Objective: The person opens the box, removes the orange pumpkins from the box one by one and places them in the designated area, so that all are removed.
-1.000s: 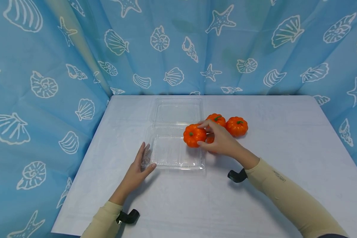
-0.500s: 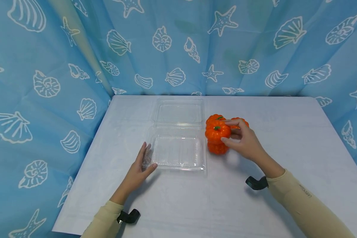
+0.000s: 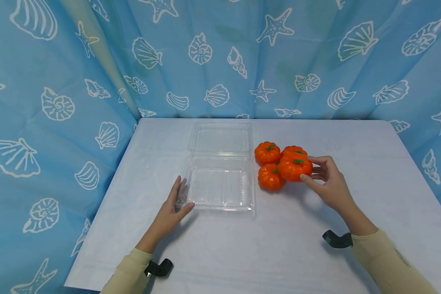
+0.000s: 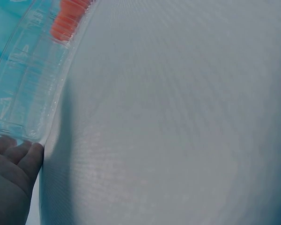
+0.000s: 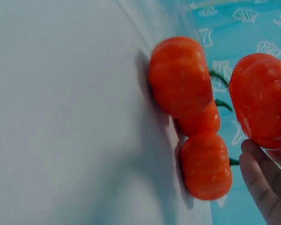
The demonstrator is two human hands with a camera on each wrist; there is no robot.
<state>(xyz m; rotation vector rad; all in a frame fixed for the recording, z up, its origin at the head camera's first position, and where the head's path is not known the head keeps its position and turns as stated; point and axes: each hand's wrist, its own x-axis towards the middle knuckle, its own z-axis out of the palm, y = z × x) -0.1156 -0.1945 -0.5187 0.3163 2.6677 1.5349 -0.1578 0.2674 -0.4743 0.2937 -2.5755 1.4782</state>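
Observation:
My right hand (image 3: 330, 183) pinches a small orange pumpkin (image 3: 295, 168) with a green stem between thumb and fingers. In the right wrist view this held pumpkin (image 5: 261, 101) is raised off the table, apart from the others. In the head view three more pumpkins stand close together: one at the back left (image 3: 267, 153), one in front (image 3: 270, 178), and a third pumpkin (image 3: 294, 149) partly hidden behind the held one. To their left lies an opened clear plastic clamshell box (image 3: 220, 206). Its left front corner is touched by my left hand (image 3: 168, 218), thumb and fingers spread.
The box's lid (image 3: 222, 141) lies flipped back toward the far edge. Everything rests on a white table (image 3: 242, 253). A blue curtain (image 3: 213, 53) with white seashell prints hangs behind the table and at its left. Each wrist wears a black camera.
My right hand has carried the pumpkin rightward, from over the box's right edge to the right side of the other pumpkins. The left hand has stayed at the box.

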